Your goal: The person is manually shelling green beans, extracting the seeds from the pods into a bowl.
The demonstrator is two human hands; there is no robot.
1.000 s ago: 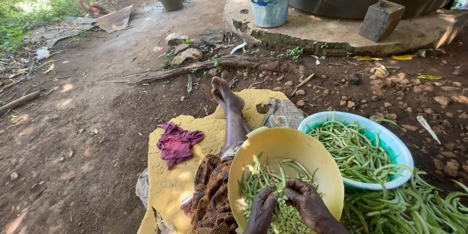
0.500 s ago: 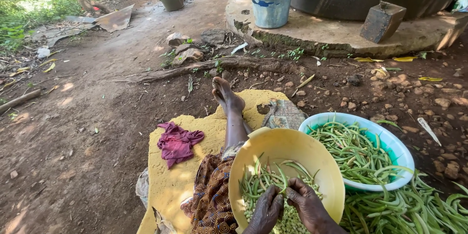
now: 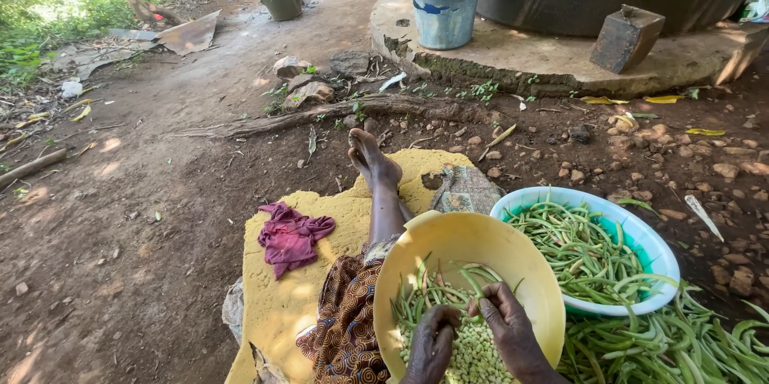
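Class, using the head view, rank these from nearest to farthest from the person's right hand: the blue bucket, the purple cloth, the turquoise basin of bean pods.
From the right hand:
1. Turquoise basin, just to its right.
2. Purple cloth, left, on the yellow mat.
3. Blue bucket, far ahead on the concrete slab.

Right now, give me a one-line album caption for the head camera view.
Seated on a yellow mat, left hand and right hand work bean pods over a yellow bowl.

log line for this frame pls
left hand: on shelled pale beans | right hand: pinching green bean pod | both in round yellow plastic bowl | beside: turquoise basin of pods
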